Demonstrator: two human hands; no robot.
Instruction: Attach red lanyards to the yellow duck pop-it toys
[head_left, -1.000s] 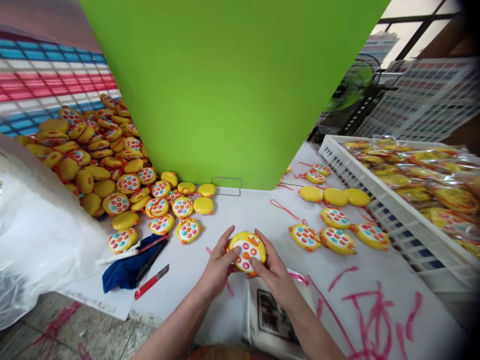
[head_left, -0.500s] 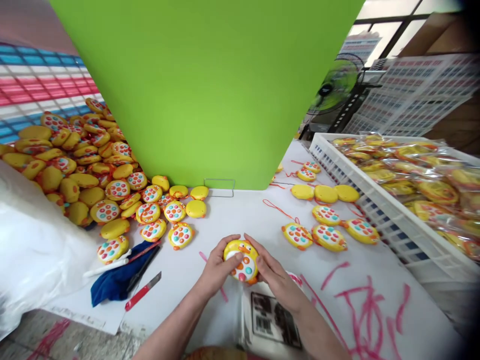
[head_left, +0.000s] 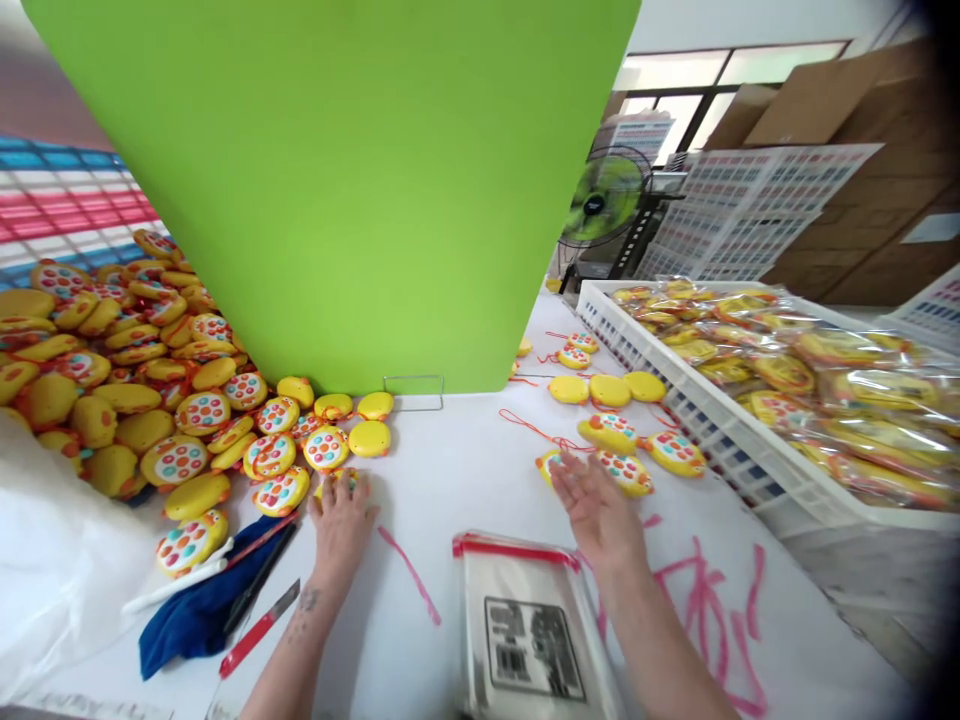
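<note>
Two hands reach apart over the white table [head_left: 465, 480]. My left hand [head_left: 341, 520] lies flat on a yellow duck toy [head_left: 339, 482] at the pile's near edge, fingers loosely spread, grip not closed. My right hand [head_left: 596, 510] hovers open-palmed just short of another duck toy [head_left: 626, 472], which lies ahead and slightly right.

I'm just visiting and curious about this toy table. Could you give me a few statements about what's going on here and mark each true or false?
1. The left hand rests on a yellow toy beside the big pile. True.
2. The right hand grips a red knife. False: it is open, by the toys with red strings.
3. The white crate holds bagged toys. True.
4. The clear bag lies inside the crate. False: it lies on the table between the arms.
</note>
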